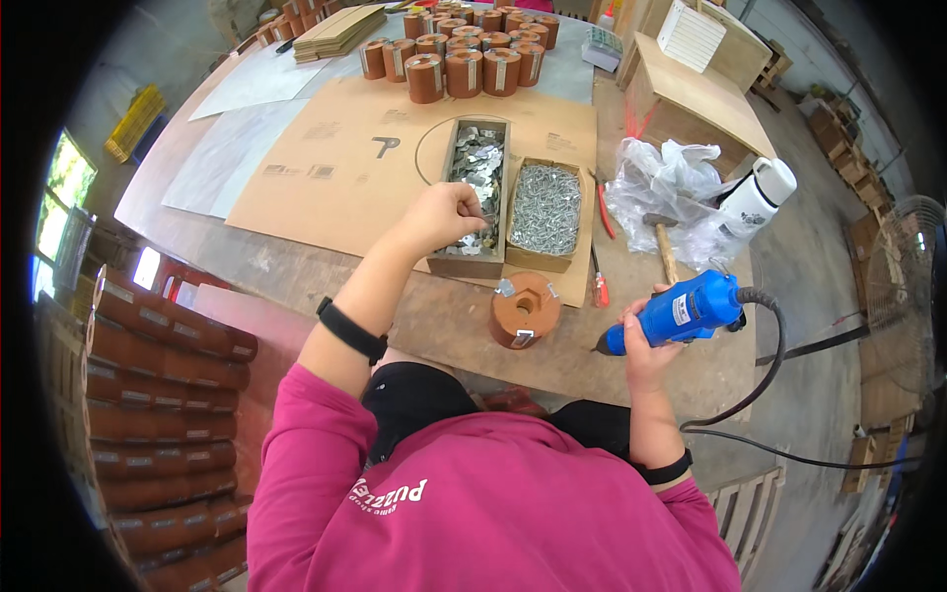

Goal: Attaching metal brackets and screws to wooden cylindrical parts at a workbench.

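My left hand (446, 219) is over the near end of a long box (470, 264) of flat metal pieces (477, 163). Its fingers are pinched together; whatever is between them is too small to make out. In my right hand (646, 350) is a blue corded power screwdriver (681, 311), its dark tip pointing left, low over the table. Between my hands a brown cylinder (508, 326) with a hole in its top stands at the table's near edge, metal plates on its rim. A carton of screws (547, 207) sits right of the long box.
Many brown cylinders (464, 71) stand at the far side. Right of the cartons lie red-handled tools (601, 288), a hammer (666, 252), a plastic bag (666, 183) and a white bottle (758, 202). The screwdriver's cord (779, 345) runs off right. Stacked brown cylinders (163, 395) fill the lower left.
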Demonstrator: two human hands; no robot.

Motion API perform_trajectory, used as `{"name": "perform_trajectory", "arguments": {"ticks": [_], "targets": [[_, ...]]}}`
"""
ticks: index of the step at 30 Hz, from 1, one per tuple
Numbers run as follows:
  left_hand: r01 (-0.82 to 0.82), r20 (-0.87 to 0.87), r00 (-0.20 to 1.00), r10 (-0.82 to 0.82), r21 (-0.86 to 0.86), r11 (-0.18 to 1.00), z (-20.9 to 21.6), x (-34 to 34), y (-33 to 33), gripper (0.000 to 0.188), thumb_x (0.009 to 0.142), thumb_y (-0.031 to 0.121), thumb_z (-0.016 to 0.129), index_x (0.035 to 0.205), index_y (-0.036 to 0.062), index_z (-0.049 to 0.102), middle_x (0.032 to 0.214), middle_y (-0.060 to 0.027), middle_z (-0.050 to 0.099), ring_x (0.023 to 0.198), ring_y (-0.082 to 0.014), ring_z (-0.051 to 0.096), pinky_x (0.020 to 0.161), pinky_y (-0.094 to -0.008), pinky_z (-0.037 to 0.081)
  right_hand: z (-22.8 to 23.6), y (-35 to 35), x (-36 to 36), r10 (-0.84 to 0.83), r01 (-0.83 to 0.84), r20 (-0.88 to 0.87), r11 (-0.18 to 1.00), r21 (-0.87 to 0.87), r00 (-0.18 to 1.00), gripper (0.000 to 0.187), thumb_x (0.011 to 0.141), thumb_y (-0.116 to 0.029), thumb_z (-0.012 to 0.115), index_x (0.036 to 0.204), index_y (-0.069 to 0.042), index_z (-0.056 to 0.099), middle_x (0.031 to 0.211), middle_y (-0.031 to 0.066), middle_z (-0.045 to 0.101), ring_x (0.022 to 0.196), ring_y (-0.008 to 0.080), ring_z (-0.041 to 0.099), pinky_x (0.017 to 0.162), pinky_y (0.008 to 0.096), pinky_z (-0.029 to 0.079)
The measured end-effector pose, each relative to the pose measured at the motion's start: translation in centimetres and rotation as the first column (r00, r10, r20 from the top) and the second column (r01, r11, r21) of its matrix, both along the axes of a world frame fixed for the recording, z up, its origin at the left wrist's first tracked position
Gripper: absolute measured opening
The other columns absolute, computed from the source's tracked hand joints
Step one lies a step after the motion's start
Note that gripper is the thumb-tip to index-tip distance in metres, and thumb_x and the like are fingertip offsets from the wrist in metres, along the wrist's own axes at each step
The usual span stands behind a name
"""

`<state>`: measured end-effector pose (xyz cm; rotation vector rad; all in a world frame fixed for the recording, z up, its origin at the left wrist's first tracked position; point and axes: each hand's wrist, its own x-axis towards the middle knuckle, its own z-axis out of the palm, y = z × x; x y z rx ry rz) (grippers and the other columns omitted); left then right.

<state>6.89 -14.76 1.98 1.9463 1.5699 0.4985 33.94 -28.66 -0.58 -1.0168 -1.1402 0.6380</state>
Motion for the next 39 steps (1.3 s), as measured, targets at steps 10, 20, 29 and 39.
{"name": "perform_trajectory", "arguments": {"ticks": [10,20,29,39], "targets": [[0.292,0.797,0.597,-0.088,-0.114,0.95,1.7,1.7,-9.3,0.031,0.079,-0.003,0.056,0.109,0.0019,0.056,0.081,0.0019,0.053,0.073,-0.0038,0.049,0.067,-0.018,0.042,-0.9,0.6,0.8,0.007,-0.008,0.023,1.0,0.023,1.0,0.05,0.072,0.004,0.055,0.117,0.0,0.033,0.075,0.0072,0.052,0.067,0.0141,0.054,0.066,0.0297,0.046],[0.124,0.366,0.879,-0.306,0.445,0.887,0.5,4.2,-13.1,0.03,0.064,0.003,0.07,0.093,0.003,0.061,0.074,-0.0074,0.062,0.067,-0.0188,0.059,0.061,-0.0266,0.046,-0.9,0.5,0.5,0.004,-0.005,0.019,0.998,0.057,1.0,0.049,0.071,0.005,0.055,0.115,0.0,0.034,0.074,0.0073,0.051,0.066,0.0142,0.054,0.065,0.0294,0.046],[0.048,0.162,0.974,-0.161,0.547,0.836,0.7,4.4,-13.7,0.018,0.064,0.004,0.067,0.08,0.0074,0.06,0.067,-0.0031,0.058,0.063,-0.02,0.055,0.072,-0.0316,0.042,-1.2,0.4,0.7,0.013,-0.015,0.025,0.998,0.061,1.0,0.05,0.071,0.006,0.055,0.116,0.001,0.034,0.076,0.0078,0.051,0.068,0.0144,0.053,0.066,0.0294,0.046],[0.338,-0.442,0.896,-0.042,0.617,0.711,0.3,6.1,-14.5,0.028,0.066,0.011,0.059,0.091,0.0002,0.06,0.084,-0.0075,0.052,0.08,-0.021,0.052,0.085,-0.0431,0.034,-0.7,0.3,0.3,0.029,-0.031,0.053,0.999,0.037,0.998,0.051,0.071,0.004,0.056,0.117,0.0,0.034,0.077,0.0077,0.051,0.069,0.0138,0.054,0.067,0.0294,0.047]]}}
